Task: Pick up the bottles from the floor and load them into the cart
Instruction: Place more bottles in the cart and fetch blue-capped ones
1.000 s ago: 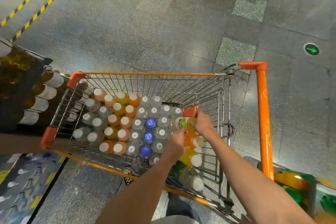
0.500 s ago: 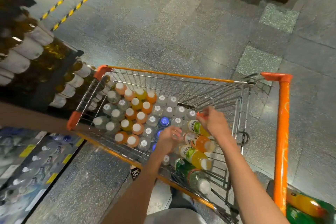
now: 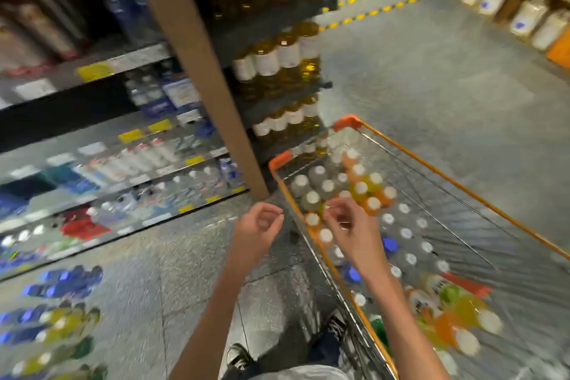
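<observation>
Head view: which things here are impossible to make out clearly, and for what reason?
- Bottles on the floor, lower left: motion blur smears labels and count; the frame edge cuts some.
- Lying bottles in the cart: blurred, count unclear.
- Shelf price tags: text unreadable from blur.
- Right hand: hides bottles beneath it.

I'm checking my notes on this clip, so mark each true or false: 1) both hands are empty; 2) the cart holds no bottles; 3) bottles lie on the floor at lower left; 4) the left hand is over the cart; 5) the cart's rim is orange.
1) True: the left hand and right hand hold nothing, fingers loosely curled.
2) False: the cart is packed with capped bottles.
3) True: floor bottles lie at lower left, blurred.
4) False: the left hand is over the floor beside the cart; the right hand is over it.
5) True.
</observation>
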Available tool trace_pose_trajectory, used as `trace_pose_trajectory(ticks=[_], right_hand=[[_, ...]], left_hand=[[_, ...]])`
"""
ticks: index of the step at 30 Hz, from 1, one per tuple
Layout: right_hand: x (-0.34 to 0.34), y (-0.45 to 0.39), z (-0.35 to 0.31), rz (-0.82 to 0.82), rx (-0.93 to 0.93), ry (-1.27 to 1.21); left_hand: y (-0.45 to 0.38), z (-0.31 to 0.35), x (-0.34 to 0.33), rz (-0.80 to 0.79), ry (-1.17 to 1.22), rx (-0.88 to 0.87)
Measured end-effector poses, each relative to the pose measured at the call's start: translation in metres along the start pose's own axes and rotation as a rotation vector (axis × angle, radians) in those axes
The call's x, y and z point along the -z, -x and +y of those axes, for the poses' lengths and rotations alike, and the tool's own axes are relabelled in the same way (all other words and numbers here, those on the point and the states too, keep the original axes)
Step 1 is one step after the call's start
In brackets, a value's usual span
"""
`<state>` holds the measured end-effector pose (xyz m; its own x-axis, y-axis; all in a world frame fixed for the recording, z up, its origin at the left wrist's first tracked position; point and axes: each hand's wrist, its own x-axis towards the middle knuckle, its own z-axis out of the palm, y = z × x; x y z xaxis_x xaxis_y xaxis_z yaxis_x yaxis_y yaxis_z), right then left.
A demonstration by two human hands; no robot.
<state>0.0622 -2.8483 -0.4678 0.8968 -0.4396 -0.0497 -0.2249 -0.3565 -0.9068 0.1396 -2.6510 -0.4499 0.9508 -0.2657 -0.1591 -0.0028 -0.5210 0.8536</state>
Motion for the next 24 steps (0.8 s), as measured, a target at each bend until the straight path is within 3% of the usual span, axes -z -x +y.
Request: trace_pose_trajectory(ticks=[4,9,14,24], right_hand=[[-0.077,0.001,-0.052,-0.160,0.124,0.028],[-0.189,0.037,-0.113,-0.375,0.195,0.004],[-0.307,0.090,-0.172,-0.539,0.264,0.055],[-0.486,0.154,-0.262,-0.846,0.376,0.132]], left_hand=[[0.037,-0.052,0.090,0.146,-0.019,-0.030],[0.084,-0.133,0.203,0.293,0.100,0.169],[0.149,-0.197,0.302,0.464,0.063,0.244],[0.225,-0.299,0.427,0.726,0.134,0.398]])
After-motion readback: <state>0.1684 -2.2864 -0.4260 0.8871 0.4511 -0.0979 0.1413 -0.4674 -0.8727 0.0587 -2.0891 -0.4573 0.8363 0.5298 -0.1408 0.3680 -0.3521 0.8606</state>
